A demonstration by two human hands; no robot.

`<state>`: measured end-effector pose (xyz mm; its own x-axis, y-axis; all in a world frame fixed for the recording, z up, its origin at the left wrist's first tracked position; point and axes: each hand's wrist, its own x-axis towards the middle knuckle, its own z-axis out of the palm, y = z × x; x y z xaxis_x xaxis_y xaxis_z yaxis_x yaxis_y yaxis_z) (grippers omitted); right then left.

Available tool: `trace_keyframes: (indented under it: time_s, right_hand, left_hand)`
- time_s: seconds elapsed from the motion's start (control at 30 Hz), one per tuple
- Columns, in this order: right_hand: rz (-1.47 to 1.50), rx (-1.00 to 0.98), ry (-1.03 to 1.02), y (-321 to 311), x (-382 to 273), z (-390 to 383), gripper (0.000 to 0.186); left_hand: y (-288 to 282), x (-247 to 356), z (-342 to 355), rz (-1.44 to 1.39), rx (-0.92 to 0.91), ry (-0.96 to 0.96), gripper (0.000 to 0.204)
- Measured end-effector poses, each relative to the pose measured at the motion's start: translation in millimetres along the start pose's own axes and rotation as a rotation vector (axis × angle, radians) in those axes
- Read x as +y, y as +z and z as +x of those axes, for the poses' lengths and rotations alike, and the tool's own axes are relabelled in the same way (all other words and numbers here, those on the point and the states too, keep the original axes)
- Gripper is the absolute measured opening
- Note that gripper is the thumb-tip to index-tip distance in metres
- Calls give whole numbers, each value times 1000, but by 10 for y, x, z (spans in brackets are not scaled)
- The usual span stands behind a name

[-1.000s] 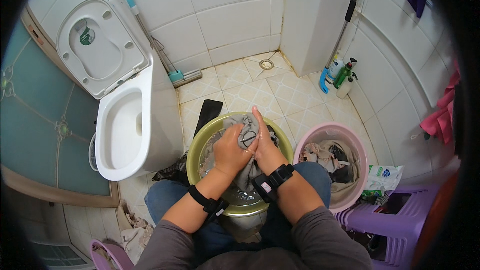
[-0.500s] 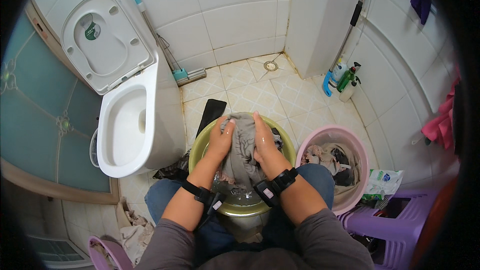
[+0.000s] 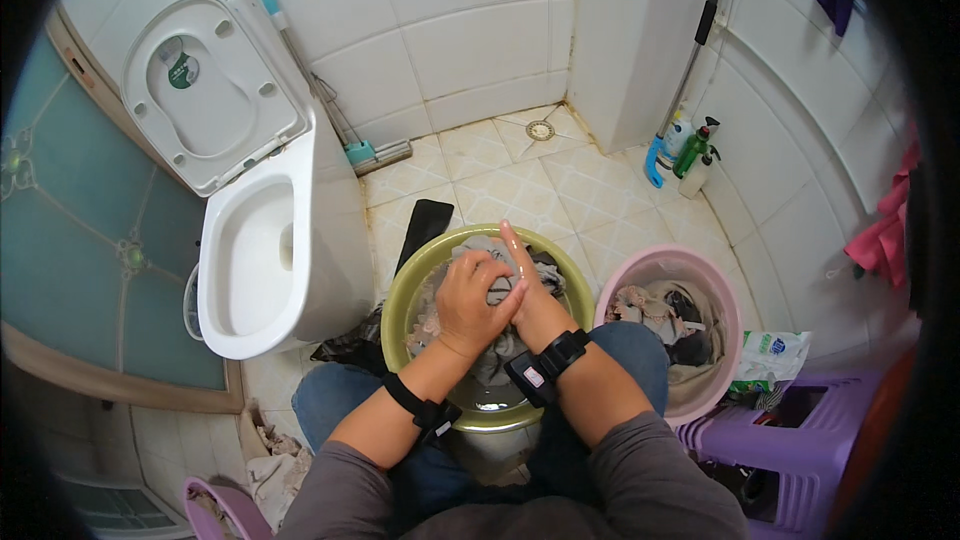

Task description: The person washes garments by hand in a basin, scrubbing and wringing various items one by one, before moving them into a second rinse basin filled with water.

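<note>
A grey wet garment lies bunched in an olive-green basin of water between my knees. My left hand is curled over a fold of it, thumb stretched across toward the other hand. Pressed against the same bunch from the right is my right hand, one digit pointing up and away, its other fingers mostly hidden. A little lighter lace-like cloth shows in the basin beside my left hand. Black straps with small boxes circle both wrists.
At right a pink basin holds more clothes, beside a purple stool and a white-green packet. A toilet with raised lid stands left. Bottles and a mop are farther back; a small pink tub is lower left.
My left hand has turned over and moved right, from the garment's left side onto its top near my right hand. The garment is bunched lower in the basin.
</note>
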<state>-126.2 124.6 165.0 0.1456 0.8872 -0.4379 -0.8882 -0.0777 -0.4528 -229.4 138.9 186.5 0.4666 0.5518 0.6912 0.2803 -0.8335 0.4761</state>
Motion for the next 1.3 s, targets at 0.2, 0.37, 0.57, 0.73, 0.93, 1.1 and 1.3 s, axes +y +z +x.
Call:
trace_keyframes:
  time_s: [0.2, 0.37, 0.57, 0.73, 0.93, 1.1, 1.3]
  right_hand:
    - [-67, 20, -58, -43, 97, 19, 37]
    - [-350, 193, -263, 32, 106, -2, 28]
    - [-437, 207, -329, -125, -71, 90, 31]
    - [-799, 333, -592, -492, -8, 252, 37]
    - [-1471, 189, -725, -741, 471, 239, 62]
    - [-2037, -54, -480, -916, 759, -49, 79]
    - [-2232, 33, -216, -1445, 1133, 122, 84]
  left_hand:
    - [48, -76, 127, -114, 0, -121, 13]
    - [72, -339, 60, -206, -54, -343, 18]
    - [-74, -959, -161, -541, -272, -670, 55]
    - [-110, -1143, -639, -358, -537, -368, 66]
    - [-131, -1456, -1061, -74, -632, -780, 74]
    - [-39, -1393, -1386, 150, -782, -816, 77]
    - [317, -1370, -1994, 327, -958, -805, 75]
